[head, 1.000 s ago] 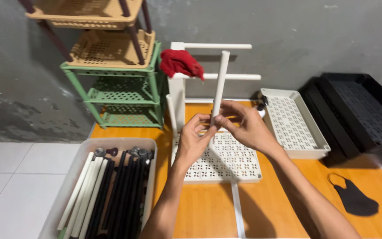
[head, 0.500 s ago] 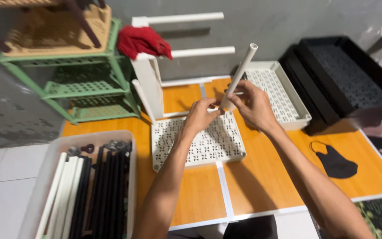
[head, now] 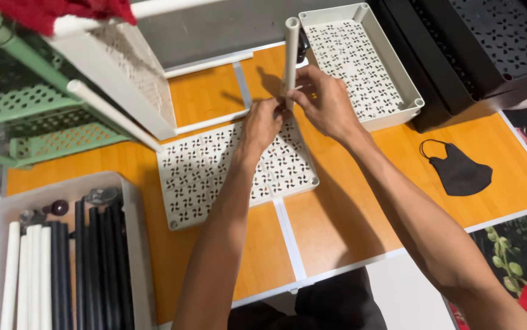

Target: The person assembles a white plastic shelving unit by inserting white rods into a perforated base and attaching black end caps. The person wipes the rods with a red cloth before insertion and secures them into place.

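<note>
A white plastic tube (head: 291, 52) stands upright at the far right corner of a white perforated shelf panel (head: 214, 171) that lies flat on the orange table (head: 337, 226). My left hand (head: 262, 123) pinches the tube's lower end near the panel corner. My right hand (head: 323, 101) grips the tube from the right, just above the left hand. Both forearms reach in from the bottom of the view.
A white rack frame (head: 123, 79) with a red cloth (head: 62, 12) stands at the far left, a green shelf unit (head: 25, 116) beside it. A white tray (head: 367, 67), black trays (head: 483, 49), a black face mask (head: 459, 174), and a bin of white and black tubes (head: 62, 269) surround the panel.
The camera has tilted down and closer. The tube has gone from leaning right to standing nearly upright at the panel corner, both hands still on it.
</note>
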